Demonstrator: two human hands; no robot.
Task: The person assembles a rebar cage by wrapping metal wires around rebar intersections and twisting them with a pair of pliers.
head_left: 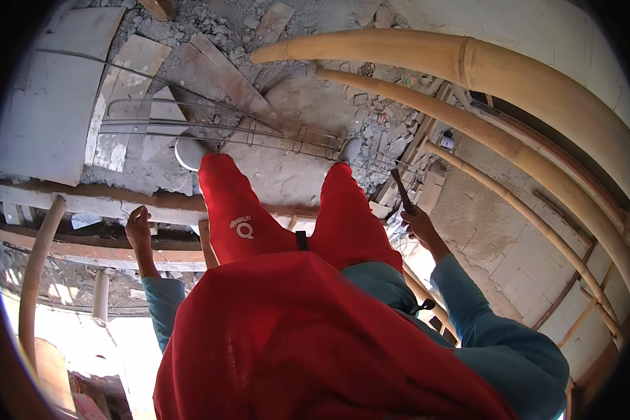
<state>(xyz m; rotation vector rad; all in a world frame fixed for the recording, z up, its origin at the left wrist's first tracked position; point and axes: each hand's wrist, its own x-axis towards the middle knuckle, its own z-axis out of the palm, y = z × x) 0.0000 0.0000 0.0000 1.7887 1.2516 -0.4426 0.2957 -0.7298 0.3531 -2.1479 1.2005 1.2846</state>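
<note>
One dark, slim hammer [401,189], upright, gripped in right hand [418,222]

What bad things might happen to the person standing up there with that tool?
1. The feet stand among rubble and thin steel rods, so a trip or slip looks possible.
2. The left hand rests on a wooden beam beside an open gap with bright space below; losing that hold might mean a fall.
3. The right hand holds a dark tool near the edge; if dropped, it may fall through.
</note>
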